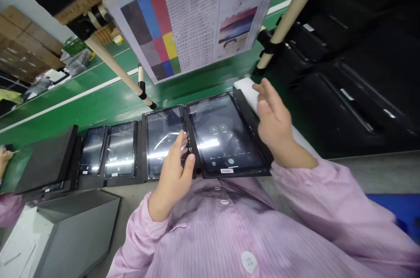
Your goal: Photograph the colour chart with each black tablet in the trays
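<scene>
Directly in front of me lies a large tablet (219,133) with a dark, glossy screen and a small white label on its lower edge, set in a black tray. A second tablet (162,127) lies just left of it. Over the right edge of that second tablet is my left hand (175,168), fingers extended and thumb apart, holding nothing; whether it touches the screen I cannot tell. My right hand (274,118) is raised beside the right edge of the large tablet, its fingers apart and nothing in them.
Farther left, two smaller tablets (120,149) lie in black trays, then a stack of black trays (47,162). A printed colour sheet (197,19) hangs above between tan poles (292,11). Several black cases (337,103) fill the right. Another person's hand (5,157) shows at far left.
</scene>
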`<state>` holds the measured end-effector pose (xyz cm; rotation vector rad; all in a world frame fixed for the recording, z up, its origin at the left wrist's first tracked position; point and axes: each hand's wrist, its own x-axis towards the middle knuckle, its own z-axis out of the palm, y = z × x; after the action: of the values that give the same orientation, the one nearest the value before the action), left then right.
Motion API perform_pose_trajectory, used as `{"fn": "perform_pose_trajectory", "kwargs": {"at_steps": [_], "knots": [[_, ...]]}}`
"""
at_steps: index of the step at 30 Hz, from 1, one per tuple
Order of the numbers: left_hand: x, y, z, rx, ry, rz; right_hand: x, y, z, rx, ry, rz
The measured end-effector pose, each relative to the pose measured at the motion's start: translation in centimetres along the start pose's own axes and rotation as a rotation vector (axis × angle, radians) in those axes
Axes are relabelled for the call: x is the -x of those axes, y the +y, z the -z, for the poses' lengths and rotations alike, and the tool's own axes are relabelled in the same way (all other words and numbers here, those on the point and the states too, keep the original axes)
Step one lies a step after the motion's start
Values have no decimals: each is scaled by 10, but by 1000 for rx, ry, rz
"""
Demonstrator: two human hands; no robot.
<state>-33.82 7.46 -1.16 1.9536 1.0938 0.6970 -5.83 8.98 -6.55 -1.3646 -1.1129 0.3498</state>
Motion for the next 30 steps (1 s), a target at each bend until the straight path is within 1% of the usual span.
{"fn": "perform_pose_trajectory", "kwargs": {"at_steps": [1,2,4,5,7,10,13,15,18,23,25,30], "knots": [[4,-2,6,-69,29,-31,7,-7,4,117,-55,111],[8,-6,12,-150,56,-53,13,-14,7,229,-150,211],[14,-14,24,-315,103,-69,25,-24,8,418,-360,336],[16,-19,29,-400,127,-63,30,-26,6,514,-441,378],[18,-28,37,-579,180,-24,38,-26,0,634,-512,399],[15,-38,43,-804,233,67,42,-25,-6,649,-492,391],[6,-45,44,-881,264,105,41,-32,-2,584,-418,378],[0,-48,42,-893,245,112,41,-37,5,571,-375,363],[-5,-51,40,-899,189,104,42,-39,16,614,-328,312],[-1,-49,38,-842,241,-16,48,-29,31,746,-311,275],[2,-47,35,-822,218,-37,50,-24,33,769,-296,271],[2,-39,23,-801,175,-34,53,-18,30,753,-270,285]]}}
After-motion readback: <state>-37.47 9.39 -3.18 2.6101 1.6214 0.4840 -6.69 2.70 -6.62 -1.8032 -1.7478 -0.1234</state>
